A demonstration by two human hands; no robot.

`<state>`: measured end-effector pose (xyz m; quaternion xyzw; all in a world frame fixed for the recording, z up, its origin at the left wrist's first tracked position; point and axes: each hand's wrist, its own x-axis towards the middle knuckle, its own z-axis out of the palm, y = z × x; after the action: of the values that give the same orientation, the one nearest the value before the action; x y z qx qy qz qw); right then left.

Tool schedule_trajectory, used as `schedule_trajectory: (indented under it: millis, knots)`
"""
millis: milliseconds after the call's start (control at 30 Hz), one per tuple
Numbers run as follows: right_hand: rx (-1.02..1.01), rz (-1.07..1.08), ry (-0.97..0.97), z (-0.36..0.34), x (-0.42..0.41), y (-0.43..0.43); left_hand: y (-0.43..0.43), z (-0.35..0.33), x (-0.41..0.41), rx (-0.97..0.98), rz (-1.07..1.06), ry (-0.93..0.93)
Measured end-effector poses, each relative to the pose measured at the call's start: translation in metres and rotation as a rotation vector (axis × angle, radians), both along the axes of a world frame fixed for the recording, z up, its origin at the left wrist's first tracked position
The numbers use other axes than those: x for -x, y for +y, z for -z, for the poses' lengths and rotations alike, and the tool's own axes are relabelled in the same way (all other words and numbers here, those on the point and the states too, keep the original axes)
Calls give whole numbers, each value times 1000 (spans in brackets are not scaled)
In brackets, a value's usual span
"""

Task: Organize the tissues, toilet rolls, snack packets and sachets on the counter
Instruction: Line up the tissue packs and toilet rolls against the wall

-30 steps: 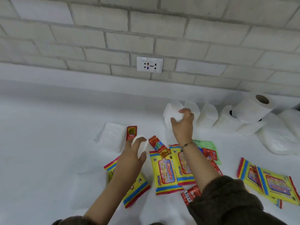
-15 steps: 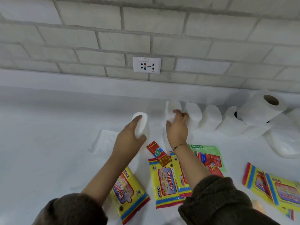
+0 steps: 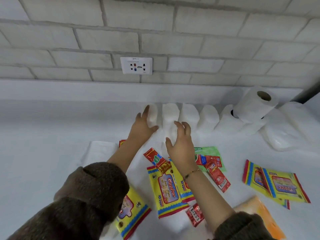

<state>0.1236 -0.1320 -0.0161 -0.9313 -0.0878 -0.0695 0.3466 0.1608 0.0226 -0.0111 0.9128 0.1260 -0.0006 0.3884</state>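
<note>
Small white toilet rolls stand in a row along the back of the counter. My left hand (image 3: 142,126) cups the leftmost roll (image 3: 153,113), fingers spread along its left side and thumb at its front. My right hand (image 3: 181,144) hovers with its fingers apart just in front of the second roll (image 3: 170,115). A bigger roll (image 3: 254,104) lies on top at the row's right end. Yellow Giggles wipes packets (image 3: 168,189) lie under my forearms, with red sachets (image 3: 218,175) and a green packet (image 3: 209,151) beside them.
A folded white tissue (image 3: 100,151) lies at the left. Two more yellow packets (image 3: 280,182) and an orange packet (image 3: 266,217) lie at the right. A plastic-wrapped white pack (image 3: 284,135) sits beyond them. A wall socket (image 3: 136,65) is above the counter.
Both hands carried small rolls back to the row. The left roll now stands at the row's left end. The right hand has let go of its roll and drawn back.
</note>
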Motion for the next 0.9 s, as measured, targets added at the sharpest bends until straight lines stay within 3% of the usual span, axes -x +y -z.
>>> schedule_trajectory:
  millis: [133, 333, 533, 667, 800, 900]
  knots:
    - [-34, -113, -10, -1, 40, 1, 12, -17, 49, -2, -43, -79]
    - [-90, -323, 54, 0, 89, 15, 45, -32, 143, 161, -178, -24]
    - [-26, -494, 125, 6, 123, 36, 59, -22, 250, 126, -365, 79]
    - [-16, -543, 130, 11, 132, 44, 60, -4, 283, -116, -256, 177]
    - [9, -575, 151, 16, 139, 53, 70, 20, 304, -348, 18, 372]
    - [13, -554, 204, 18, 148, 64, 77, 31, 307, -456, 31, 317]
